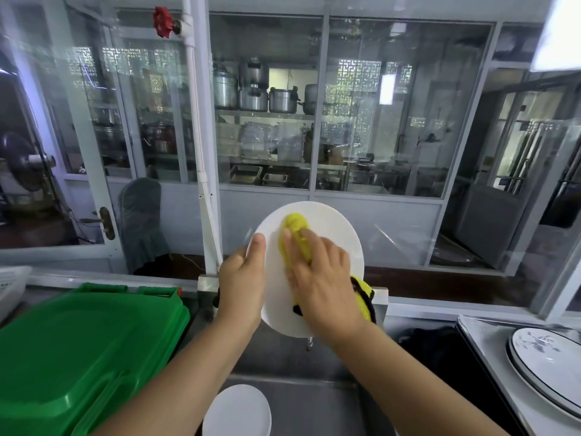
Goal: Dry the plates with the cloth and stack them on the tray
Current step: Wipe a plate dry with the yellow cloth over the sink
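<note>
Left hand [242,278] gripped the white plate [330,228] by its left rim, thumb on the face, tilted above the sink. The plate looked stiff, breakable, likely slick when wet; rim seemed the safest hold. Right hand [320,272] pressed the soft yellow cloth [295,228] against its face, fingers nearly flat; patterned plates [547,369] lay stacked on the tray [481,328] at right.

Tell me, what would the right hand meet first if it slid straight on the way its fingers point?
Probably only more of the yellow cloth and white plate: the right hand points up-left across the plate's face, towards its upper rim.
</note>
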